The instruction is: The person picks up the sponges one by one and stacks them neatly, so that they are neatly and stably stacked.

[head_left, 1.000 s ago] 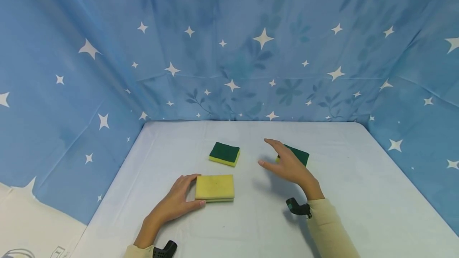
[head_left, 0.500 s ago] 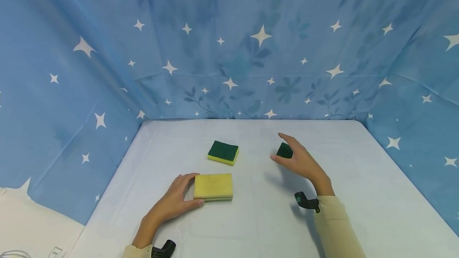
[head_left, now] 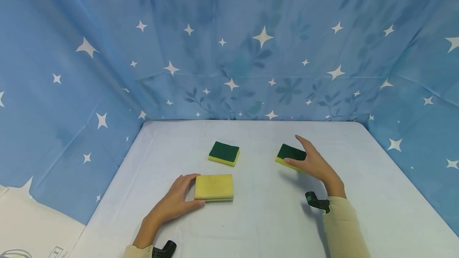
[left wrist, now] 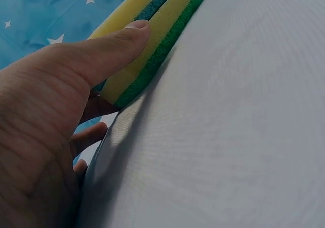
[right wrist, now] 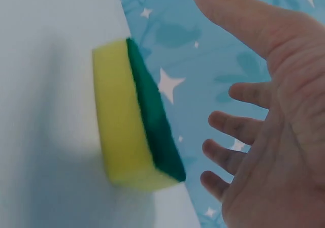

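- No brand, label or writing can be read on any sponge.
- The left hand [head_left: 172, 204] holds the stack of two yellow-and-green sponges [head_left: 214, 187] at lower centre of the pale table [head_left: 251, 226], thumb along its side.
- The right hand [head_left: 315, 165], grip spread wide and holding nothing, now sits just right of the green-topped yellow sponge [head_left: 289, 153], having moved rightwards and uncovered it.
- A second green-topped sponge [head_left: 224, 153] lies at centre.

A white table [head_left: 258, 226] carries three sponges: a stacked yellow-topped pair [head_left: 214, 187] near the front-left, a green-topped sponge [head_left: 224, 153] at centre, another green-topped sponge [head_left: 289, 154] to the right.
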Tool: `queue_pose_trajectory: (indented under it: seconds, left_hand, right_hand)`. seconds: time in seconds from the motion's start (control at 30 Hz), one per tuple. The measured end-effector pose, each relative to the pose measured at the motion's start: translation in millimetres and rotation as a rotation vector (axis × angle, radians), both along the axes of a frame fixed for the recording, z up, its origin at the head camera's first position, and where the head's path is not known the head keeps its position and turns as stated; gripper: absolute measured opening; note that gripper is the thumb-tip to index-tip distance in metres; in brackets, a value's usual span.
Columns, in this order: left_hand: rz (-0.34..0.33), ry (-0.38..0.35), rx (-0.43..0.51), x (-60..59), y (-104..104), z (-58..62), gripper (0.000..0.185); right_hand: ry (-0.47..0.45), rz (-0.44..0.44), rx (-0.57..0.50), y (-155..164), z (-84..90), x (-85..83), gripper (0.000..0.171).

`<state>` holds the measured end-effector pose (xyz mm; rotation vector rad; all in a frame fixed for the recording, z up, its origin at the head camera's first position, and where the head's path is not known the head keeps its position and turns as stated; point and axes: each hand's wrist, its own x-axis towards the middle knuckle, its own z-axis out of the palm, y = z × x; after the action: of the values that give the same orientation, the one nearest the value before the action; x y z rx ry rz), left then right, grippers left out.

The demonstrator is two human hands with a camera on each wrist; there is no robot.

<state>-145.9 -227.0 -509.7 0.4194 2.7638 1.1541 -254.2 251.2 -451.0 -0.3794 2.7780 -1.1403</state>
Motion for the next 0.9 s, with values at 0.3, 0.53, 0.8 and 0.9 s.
queue_pose_trajectory:
  seconds: [0.3,0.53,0.8,0.9]
  left_hand:
    - [0.007,-0.013,0.005,1.4,1.2,1.6,0.09]
    - [0.004,-0.007,0.003,1.0,1.6,0.4,0.091]
    - [-0.008,0.006,0.004,0.6,0.7,1.0,0.09]
    - [-0.013,0.011,0.003,-0.3,0.3,1.1,0.09]
  right_hand:
    - [-0.029,-0.011,-0.005,15.3,-14.3,-3.1,0.112]
    - [-0.064,-0.024,-0.02,14.8,-19.4,-4.7,0.11]
    - [-0.087,-0.035,-0.02,15.4,-25.1,-4.1,0.112]
    - [-0.096,-0.046,-0.017,18.5,-29.2,-5.5,0.111]
